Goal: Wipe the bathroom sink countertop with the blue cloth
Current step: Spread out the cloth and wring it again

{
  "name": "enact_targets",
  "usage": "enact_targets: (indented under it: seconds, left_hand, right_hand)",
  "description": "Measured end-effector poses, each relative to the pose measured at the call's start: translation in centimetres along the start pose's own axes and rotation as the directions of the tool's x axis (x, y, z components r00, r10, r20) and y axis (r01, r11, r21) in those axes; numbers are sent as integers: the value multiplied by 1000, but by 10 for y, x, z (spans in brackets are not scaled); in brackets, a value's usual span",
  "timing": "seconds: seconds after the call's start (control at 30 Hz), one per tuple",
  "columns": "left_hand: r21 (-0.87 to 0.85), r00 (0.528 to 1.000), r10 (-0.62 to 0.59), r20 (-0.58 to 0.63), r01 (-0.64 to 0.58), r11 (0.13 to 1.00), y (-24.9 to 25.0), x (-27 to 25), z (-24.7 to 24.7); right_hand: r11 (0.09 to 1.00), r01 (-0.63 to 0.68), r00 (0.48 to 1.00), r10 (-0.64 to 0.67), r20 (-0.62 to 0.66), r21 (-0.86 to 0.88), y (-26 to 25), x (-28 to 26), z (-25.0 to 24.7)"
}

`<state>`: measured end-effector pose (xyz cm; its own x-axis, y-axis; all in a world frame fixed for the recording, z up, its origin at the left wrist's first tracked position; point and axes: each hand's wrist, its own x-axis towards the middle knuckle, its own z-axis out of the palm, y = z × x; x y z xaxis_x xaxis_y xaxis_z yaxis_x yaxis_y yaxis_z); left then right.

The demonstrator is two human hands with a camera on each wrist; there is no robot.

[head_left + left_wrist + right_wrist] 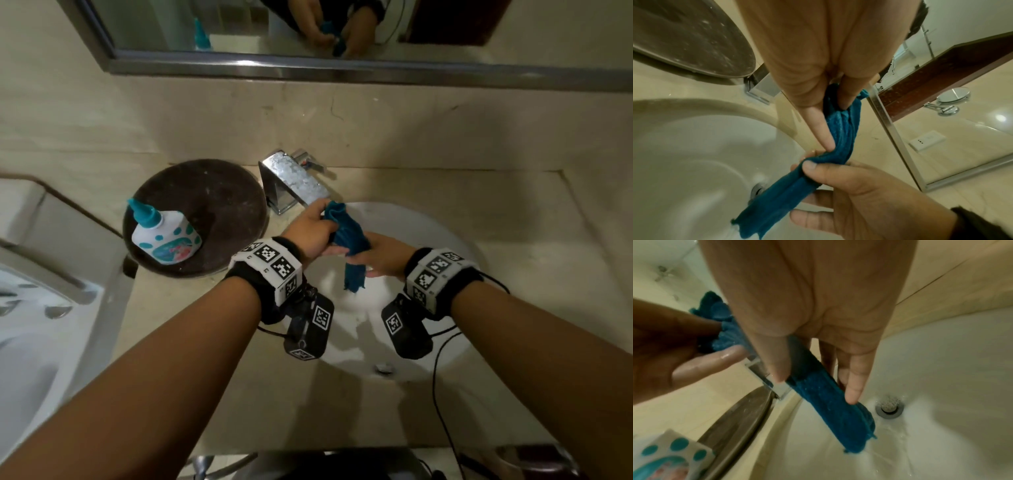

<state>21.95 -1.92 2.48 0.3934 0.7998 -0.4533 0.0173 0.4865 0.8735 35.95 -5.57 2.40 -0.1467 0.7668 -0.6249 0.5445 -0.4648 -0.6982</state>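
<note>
One twisted blue terry cloth, one white oval sink basin, one chrome square faucet, one round dark brown tray, one white plastic bottle with teal spout and teal dots lying on that tray, one beige stone counter, one steel-framed mirror.

Two hands, both on the cloth, held over the basin just in front of the faucet spout. Left hand grips the upper bunched end, fingers curled round it; left wrist view shows a finger tucked into the folds and the thumb laid along the cloth. Right hand holds the middle of the roll, thumb pinching on one side, fingers wrapped behind. Lower end of the cloth hangs free over the basin, not clearly touching it.

Only the right wrist view shows the metal drain plainly, with wet streaks on the basin near it, and wet shine on a left-hand finger. Only the left wrist view shows a round chrome wall mirror and a white wall socket, seen in the mirror glass. Only the head view shows both forearms with black-and-white tagged wrist bands and the hands reflected in the mirror.
</note>
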Motion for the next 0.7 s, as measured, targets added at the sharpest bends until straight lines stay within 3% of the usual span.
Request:
enact_targets:
  seconds: [0.13, 0.23, 0.33, 0.47, 0.7]
  left_hand:
    - [-55, 999, 29, -28, -30, 998, 18, -11, -2]
    - [-65, 999, -7, -40, 4, 998, 24, -17, -4]
    - [-35, 994, -112, 0, 112, 993, 27, -19, -1]
    - [1, 981, -186, 59, 186, 982, 27, -20, 11]
    - [-211, 981, -181, 62, 191, 959, 24, -15, 30]
  right_hand:
    - [974, 94, 978, -51, -201, 208, -1, -6, -5]
    - [876, 202, 948, -63, -312, 437, -5, -12, -10]
    - [766, 334, 918, -133, -373, 549, -12, -21, -14]
    - [683, 402, 909, -217, -356, 610, -20, -29, -17]
    - [712, 330, 944, -258, -207, 620, -12, -35, -15]
